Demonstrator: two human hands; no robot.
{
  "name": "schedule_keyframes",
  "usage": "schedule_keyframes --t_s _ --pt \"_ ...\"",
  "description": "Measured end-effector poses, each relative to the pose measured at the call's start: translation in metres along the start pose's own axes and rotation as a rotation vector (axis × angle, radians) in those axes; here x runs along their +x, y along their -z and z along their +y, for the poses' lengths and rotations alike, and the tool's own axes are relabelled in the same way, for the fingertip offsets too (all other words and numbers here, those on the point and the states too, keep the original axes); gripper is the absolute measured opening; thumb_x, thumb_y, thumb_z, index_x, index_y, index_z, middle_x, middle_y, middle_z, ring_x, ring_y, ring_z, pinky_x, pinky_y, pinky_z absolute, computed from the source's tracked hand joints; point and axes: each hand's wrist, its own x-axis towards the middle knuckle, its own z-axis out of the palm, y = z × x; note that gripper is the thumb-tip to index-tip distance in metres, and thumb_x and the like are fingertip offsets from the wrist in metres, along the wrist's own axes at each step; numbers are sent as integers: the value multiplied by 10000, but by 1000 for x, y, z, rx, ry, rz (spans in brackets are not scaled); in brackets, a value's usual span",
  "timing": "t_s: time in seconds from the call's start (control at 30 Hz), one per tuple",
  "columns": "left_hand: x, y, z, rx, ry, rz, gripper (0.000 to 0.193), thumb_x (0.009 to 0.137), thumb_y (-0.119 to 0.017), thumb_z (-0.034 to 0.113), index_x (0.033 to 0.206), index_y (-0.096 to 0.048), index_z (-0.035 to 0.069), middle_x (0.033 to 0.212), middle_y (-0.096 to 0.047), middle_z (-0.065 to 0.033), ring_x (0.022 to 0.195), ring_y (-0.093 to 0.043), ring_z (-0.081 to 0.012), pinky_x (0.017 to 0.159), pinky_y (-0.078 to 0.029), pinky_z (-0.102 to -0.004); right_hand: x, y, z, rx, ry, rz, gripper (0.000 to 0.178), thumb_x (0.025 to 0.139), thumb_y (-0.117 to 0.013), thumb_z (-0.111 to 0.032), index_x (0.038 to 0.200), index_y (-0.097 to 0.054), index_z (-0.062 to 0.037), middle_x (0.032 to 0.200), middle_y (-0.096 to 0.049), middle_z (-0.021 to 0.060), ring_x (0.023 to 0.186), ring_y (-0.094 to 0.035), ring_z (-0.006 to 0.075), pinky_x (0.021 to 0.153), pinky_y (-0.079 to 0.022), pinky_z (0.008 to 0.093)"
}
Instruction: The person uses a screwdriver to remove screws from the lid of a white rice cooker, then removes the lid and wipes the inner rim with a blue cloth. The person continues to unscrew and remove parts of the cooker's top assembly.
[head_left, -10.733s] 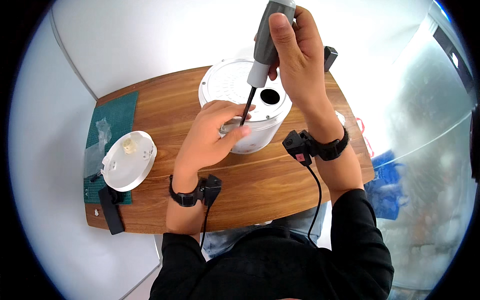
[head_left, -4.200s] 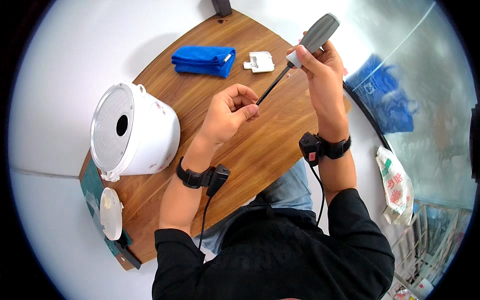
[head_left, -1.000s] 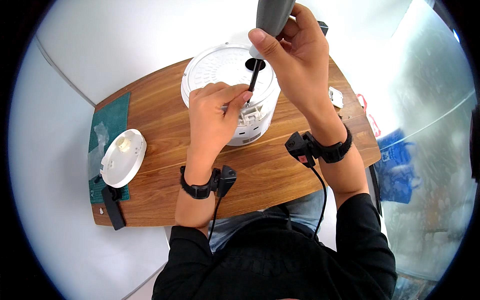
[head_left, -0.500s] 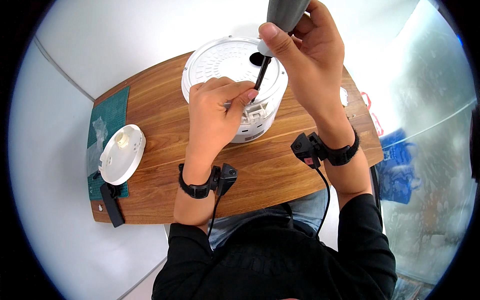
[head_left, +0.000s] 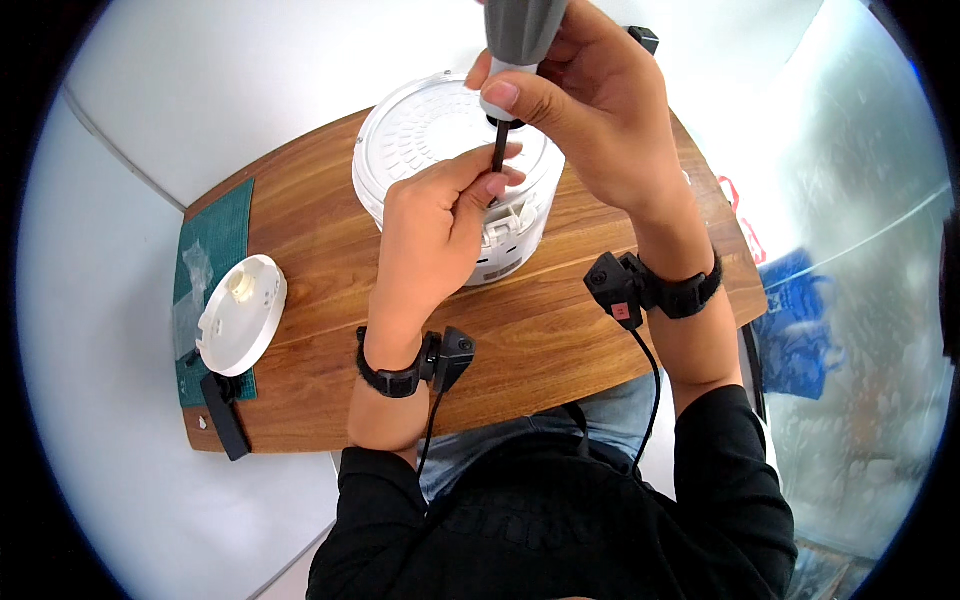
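Note:
A white round appliance, with a ring of small embossed marks on top, stands near the table's far side. My right hand grips a screwdriver by its grey handle, held nearly upright above the appliance. Its dark shaft points down at the near rim, by a white hinge-like bracket. My left hand rests at that rim, thumb and forefinger closed around the lower shaft. The tip, and any screw under it, is hidden by my fingers. Part of a dark round hole shows behind the screwdriver.
On the wooden table at left lies a white round cover with a cream knob. Beneath it are a green cutting mat and a clear plastic bag. A black bar-shaped object sits near the front left edge. Wrist-worn devices trail cables.
My right hand and the screwdriver have shifted left and the shaft stands more upright. The left fingers have loosened slightly but stay at the shaft by the rim.

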Motion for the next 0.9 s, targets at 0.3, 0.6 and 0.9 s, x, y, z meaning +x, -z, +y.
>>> schedule_keyframes --t_s 0.3,0.6,0.9 --pt "-3 -1 1 136 9 90 126 881 -731 23 992 -743 -34 844 -746 -77 701 -640 -89 662 -521 -235 1 -13 -9 -93 -112 82 422 874 -786 -265 1104 -626 50 862 -698 116 808 -682 149 709 -572 271" --pt "0 -4 -1 -224 83 88 129 854 -756 61 969 -755 3 833 -760 -95 728 -702 -110 660 -536 -243 0 -16 -10 287 -187 111 460 885 -772 -226 1194 -595 64 788 -691 117 764 -695 157 686 -582 279" --pt "-3 0 4 92 77 66 144 931 -663 8 1053 -711 -53 882 -749 -107 780 -690 -122 717 -562 -254 3 -14 -16 -148 -229 52 415 872 -790 -278 1067 -615 43 879 -692 117 824 -681 168 681 -576 310"
